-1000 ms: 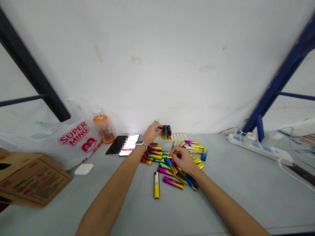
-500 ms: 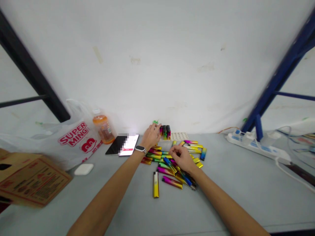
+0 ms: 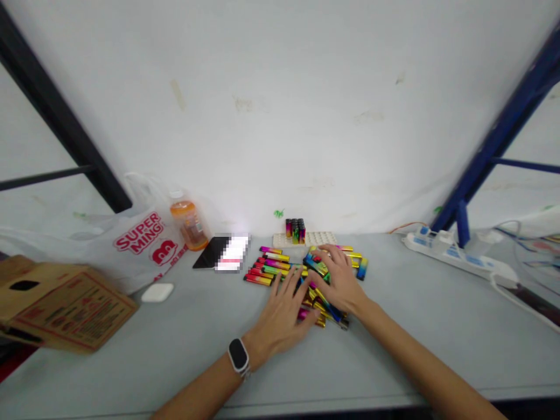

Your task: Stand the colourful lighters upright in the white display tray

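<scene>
My left hand [image 3: 284, 306], with a watch on its wrist, lies spread over the near side of a loose pile of shiny, colourful lighters [image 3: 271, 269]. Its fingers are apart and touch the lighters beneath. Over the right part of the pile rests my right hand [image 3: 340, 279], fingers stretched out; the lighters under its palm are hidden. Behind the pile, several lighters [image 3: 296, 232] stand upright at the left end of a white holder with rows of holes [image 3: 321, 238].
To the left are a tablet or phone [image 3: 214, 252], an orange drink bottle [image 3: 189, 224], a plastic bag [image 3: 131, 256], a cardboard box [image 3: 74, 309] and a white case [image 3: 157, 292]. A power strip [image 3: 459, 259] with cables lies right. A wall stands behind.
My left hand has moved back from the upright lighters to the pile's near side. My right hand has opened from a pinch and spread over the lighters.
</scene>
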Demonstrator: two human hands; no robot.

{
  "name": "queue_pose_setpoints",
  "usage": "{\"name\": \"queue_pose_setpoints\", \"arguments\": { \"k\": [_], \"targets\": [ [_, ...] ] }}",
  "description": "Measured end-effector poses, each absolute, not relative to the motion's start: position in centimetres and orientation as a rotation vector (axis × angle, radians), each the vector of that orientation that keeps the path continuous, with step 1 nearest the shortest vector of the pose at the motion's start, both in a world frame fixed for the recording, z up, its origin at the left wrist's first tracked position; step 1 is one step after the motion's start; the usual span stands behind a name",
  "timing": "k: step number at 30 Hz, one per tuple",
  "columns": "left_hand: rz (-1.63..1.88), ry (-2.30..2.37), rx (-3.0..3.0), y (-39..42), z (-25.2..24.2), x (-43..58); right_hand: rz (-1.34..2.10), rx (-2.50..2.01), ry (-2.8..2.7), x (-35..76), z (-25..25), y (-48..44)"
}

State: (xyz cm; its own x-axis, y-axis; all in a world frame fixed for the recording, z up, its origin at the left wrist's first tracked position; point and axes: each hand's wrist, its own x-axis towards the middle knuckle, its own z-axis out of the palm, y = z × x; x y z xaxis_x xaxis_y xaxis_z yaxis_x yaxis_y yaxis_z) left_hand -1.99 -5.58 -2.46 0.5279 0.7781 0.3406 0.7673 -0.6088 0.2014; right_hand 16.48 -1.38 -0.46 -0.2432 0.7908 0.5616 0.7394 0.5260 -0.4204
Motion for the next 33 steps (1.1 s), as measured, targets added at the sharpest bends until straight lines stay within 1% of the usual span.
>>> {"name": "queue_pose_setpoints", "arguments": {
  "k": [3,7,15,20,23,26,30,33],
  "targets": [
    [0.610,1.432,2.702,-4.8,-2.8,-1.2,0.046,-1.390,-2.128,17.0,-1.9,-3.1],
    [0.668,1.504,2.699,-2.3,-3.0,0.3,0.046,-1.465,-2.154,16.5,-3.0,-1.9],
    [0.747,1.681,2.631,1.0,-3.3,1.7,0.060,-1.461,-2.055,14.7,-2.7,2.7],
    [0.941,1.695,2.551,1.9,-2.8,1.3,0.056,-1.406,-1.909,14.9,-2.0,3.4],
    [1.058,1.671,2.486,1.8,-2.1,0.6,0.086,-1.378,-1.944,15.8,-1.0,2.3],
    [1.094,1.631,2.455,0.6,-1.5,0.2,0.044,-1.361,-2.050,16.2,-0.6,-0.4],
    [1.119,1.543,2.497,-1.8,-1.9,0.7,-0.096,-1.430,-2.082,15.3,-1.8,-3.6],
    [1.100,1.593,2.509,-2.4,-2.7,1.3,-0.190,-1.501,-2.074,14.4,-2.7,-3.3]
  ]
}}
